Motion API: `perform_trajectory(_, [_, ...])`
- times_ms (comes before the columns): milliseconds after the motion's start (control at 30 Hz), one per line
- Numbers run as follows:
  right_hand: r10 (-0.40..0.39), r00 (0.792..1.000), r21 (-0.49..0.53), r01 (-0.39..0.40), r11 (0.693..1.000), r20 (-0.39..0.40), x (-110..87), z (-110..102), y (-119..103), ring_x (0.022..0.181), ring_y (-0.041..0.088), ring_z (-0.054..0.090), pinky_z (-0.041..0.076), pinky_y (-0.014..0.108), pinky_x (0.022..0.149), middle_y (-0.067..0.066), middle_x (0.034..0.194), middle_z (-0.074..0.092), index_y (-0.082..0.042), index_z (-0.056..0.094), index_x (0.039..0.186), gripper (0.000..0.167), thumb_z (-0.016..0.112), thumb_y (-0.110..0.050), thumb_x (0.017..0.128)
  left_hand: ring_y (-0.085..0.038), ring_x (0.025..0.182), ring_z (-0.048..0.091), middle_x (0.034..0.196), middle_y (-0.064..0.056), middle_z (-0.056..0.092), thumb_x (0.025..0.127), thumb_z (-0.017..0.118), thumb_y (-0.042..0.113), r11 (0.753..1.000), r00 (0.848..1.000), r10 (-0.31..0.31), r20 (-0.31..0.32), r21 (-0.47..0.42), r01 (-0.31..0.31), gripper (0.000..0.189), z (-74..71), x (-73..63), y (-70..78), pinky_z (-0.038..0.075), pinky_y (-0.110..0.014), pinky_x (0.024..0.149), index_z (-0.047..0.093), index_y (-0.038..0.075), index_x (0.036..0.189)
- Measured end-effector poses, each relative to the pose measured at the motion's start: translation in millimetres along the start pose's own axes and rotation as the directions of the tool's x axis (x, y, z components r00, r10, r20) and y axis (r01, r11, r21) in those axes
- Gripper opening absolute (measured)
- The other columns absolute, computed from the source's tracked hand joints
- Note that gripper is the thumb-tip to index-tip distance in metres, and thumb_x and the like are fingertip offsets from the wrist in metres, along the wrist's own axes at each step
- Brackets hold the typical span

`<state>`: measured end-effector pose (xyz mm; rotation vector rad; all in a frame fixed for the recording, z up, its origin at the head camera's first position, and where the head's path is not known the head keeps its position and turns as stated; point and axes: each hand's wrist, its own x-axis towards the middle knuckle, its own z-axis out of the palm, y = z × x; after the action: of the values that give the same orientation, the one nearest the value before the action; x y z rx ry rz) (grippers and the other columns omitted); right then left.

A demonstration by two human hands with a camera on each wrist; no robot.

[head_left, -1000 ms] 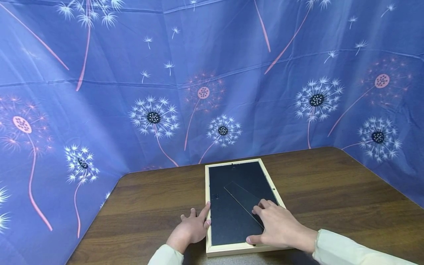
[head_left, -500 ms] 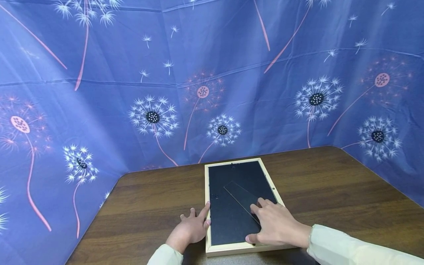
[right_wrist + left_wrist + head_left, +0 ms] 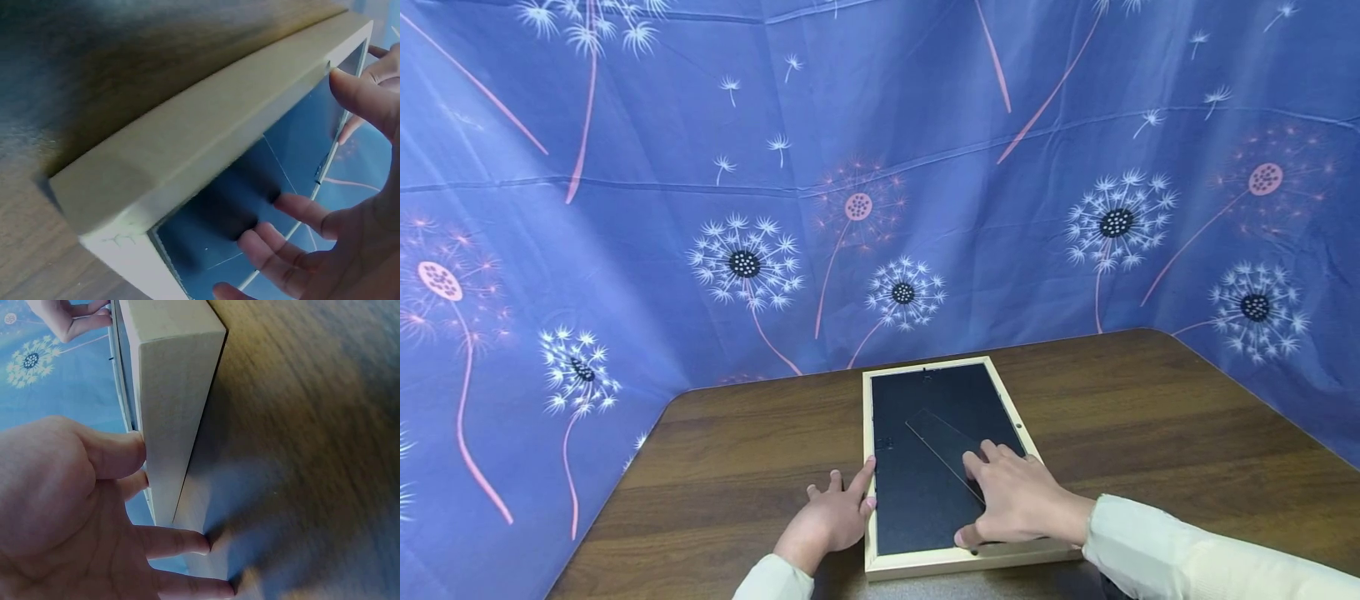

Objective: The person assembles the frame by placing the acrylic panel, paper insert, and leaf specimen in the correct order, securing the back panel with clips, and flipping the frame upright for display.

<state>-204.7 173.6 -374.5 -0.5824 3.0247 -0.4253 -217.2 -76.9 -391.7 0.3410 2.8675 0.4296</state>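
Note:
A picture frame with a pale wooden rim (image 3: 917, 562) lies face down on the table, its black backing board (image 3: 917, 500) up. A slanted easel leg (image 3: 934, 435) lies flat on that board. My left hand (image 3: 833, 518) rests at the frame's left side, thumb and index finger touching the rim, the other fingers spread on the tabletop. Over the near right part of the backing is my right hand (image 3: 1018, 500). Its thumb (image 3: 362, 97) presses at the near rim beside a small dark tab (image 3: 974, 551), while its other fingers (image 3: 275, 256) reach loosely bent over the board.
The brown wood-grain table (image 3: 760, 450) extends on both sides of the frame. A blue curtain (image 3: 985, 250) with dandelion prints hangs behind and around it. More small dark tabs (image 3: 1018, 426) sit along the rim's inner edge.
My right hand and sleeve have shifted slightly to the left, with the thumb staying by the near rim. The left hand and the picture frame stay in place.

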Motion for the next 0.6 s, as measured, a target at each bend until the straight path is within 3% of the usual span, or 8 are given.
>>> perform_trajectory(167, [0.023,0.999,0.021,-0.024,0.999,0.035,6.3,-3.6,-1.0,0.090,0.029,0.054,0.048,0.056,0.070,0.006,0.095,0.053,-0.011,0.060,0.099,0.070,0.091,-0.055,0.054,-0.075,0.124,0.036,0.145,-0.043,0.040,0.107,0.050,0.028,1.000,1.000,-0.002,0.002,0.019,0.002,0.052,0.2,0.4,0.4,0.040,-0.074,0.099,0.035,0.016,0.156])
perform_trajectory(600, [0.150,0.965,0.011,-0.156,0.988,0.214,26.4,-15.3,-5.1,0.106,0.035,0.051,0.039,0.068,0.093,0.013,0.104,0.054,-0.007,0.058,0.110,0.083,0.095,-0.051,0.050,-0.075,0.125,0.034,0.146,-0.043,0.038,0.107,0.049,0.028,1.000,1.000,-0.009,0.013,0.012,0.009,0.052,-0.2,-0.5,1.1,0.041,-0.075,0.097,0.034,0.017,0.156])
